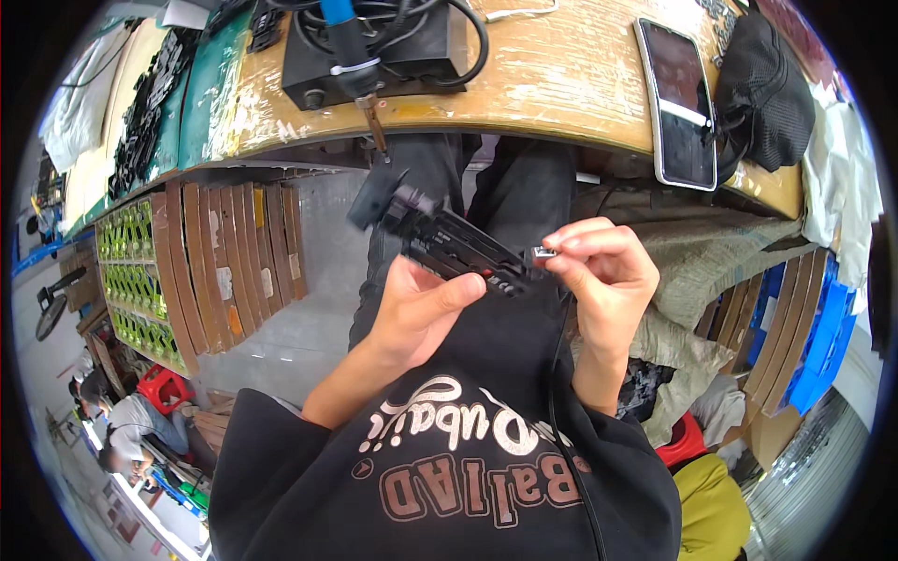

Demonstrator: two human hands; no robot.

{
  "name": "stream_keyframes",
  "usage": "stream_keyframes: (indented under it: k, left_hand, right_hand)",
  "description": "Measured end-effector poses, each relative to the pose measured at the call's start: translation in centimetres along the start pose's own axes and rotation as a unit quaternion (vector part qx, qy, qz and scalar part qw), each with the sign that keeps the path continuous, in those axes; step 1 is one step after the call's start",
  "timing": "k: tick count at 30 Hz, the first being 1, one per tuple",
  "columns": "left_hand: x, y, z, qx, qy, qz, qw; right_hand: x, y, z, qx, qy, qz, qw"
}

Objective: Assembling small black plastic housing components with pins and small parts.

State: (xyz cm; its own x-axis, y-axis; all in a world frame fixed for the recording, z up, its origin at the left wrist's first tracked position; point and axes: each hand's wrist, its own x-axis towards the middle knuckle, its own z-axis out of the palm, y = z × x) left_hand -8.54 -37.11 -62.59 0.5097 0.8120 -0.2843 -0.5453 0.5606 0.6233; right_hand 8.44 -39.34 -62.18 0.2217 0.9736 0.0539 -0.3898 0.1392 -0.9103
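A long black plastic device (458,241) with a wider block at its far left end lies across my left hand (407,309). The fingers and thumb of that hand are closed around its lower side. Just off the device's right end, my right hand (608,266) pinches a small silver USB plug (543,251) between thumb and fingertips. Whether the plug touches the device I cannot tell. A thin black cable (554,402) runs from near the right hand down over my shirt. Both hands are above my lap, short of the table edge.
On the wooden table (561,89) stands a black box (421,65) with coiled cables. A blue-handled tool (348,42) points its metal tip toward me. A phone (681,103) and a black mesh bag (767,98) lie right; black parts (150,112) lie left. Stacked trays (229,271) flank me.
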Motion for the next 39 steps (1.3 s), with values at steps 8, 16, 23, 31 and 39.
stream_keyframes:
  k: [8,16,23,31,39]
  left_hand:
    - [0.4,-0.5,1.8,-0.002,0.024,0.045,0.999]
    - [0.8,-0.8,1.3,-0.004,0.008,0.125,0.992]
    - [0.9,-0.7,0.9,0.040,-0.009,0.170,0.984]
    - [0.9,-0.6,-0.2,0.075,-0.027,0.195,0.978]
    - [1.0,-0.1,-0.8,0.119,-0.061,0.216,0.967]
  right_hand:
    - [-0.4,0.1,-1.6,-0.004,0.072,-0.040,0.997]
    - [-0.5,-0.1,-1.3,0.052,0.046,-0.054,0.996]
    - [-0.1,0.2,-0.2,-0.009,0.034,-0.039,0.999]
    - [0.0,-0.9,0.6,-0.088,0.021,0.006,0.996]
    - [0.2,-1.3,0.9,-0.162,0.006,0.026,0.986]
